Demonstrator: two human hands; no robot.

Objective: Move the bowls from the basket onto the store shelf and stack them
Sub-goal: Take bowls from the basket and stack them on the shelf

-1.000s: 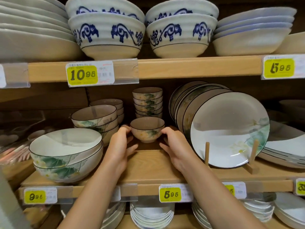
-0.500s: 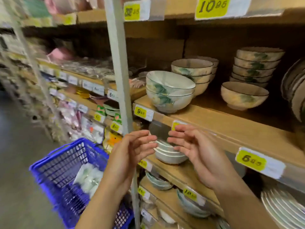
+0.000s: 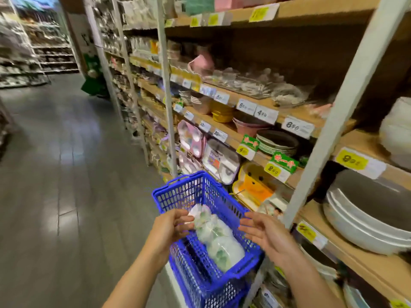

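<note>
From my remote seat I am judging the job as unfinished. The left hand (image 3: 171, 228) is hovering over the near-left rim of the blue basket (image 3: 178, 192), fingers loosely bent and fairly wide, gripping nothing. Its fingertips are lying right by the farthest of the bowls (image 3: 219, 241), but blur is stopping me from saying whether they are touching.

The bowls, pale with green markings, are lying in a row along the basket floor. I am making out several, all waiting to be moved and stacked.

To their right, the right hand (image 3: 268, 237) is hanging above the basket's right rim, palm turned inward, fingers spread and empty. The hands are facing each other on either side of the load, and I am reading that as a reach for a bowl.

Further right, the wooden store shelf (image 3: 360, 263) is carrying large white dishes (image 3: 360, 227). No stack of matching bowls is showing here, so I am unable to say how many are placed.
</note>
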